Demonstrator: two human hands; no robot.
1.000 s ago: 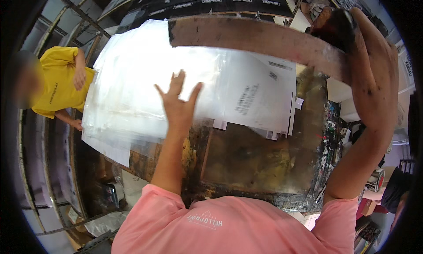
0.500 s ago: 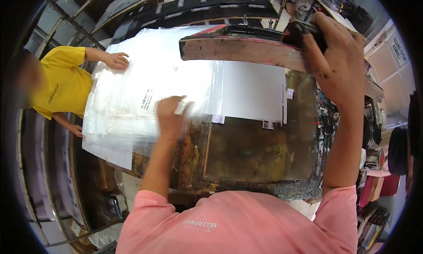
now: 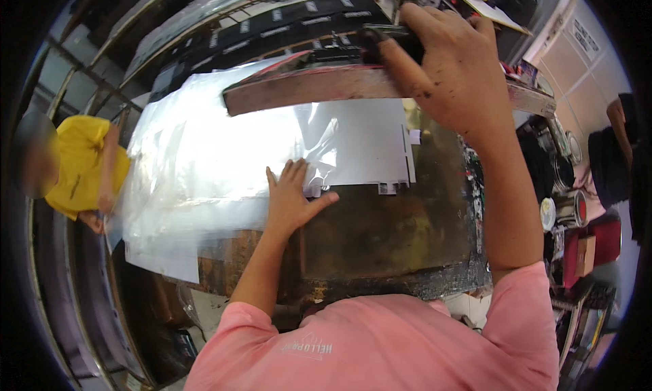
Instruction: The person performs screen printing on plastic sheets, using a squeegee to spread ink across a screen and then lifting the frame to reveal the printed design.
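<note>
On the stained table (image 3: 380,255), left hand (image 3: 292,201) flat on clear bags (image 3: 204,167), right hand (image 3: 451,65) gripping wooden frame (image 3: 305,89).

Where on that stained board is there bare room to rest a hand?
The stained board is bare between the left hand and the right forearm, below the white sheet. Left of that hand, clear plastic bags cover everything. Up top, the right hand holds the wooden frame.
</note>
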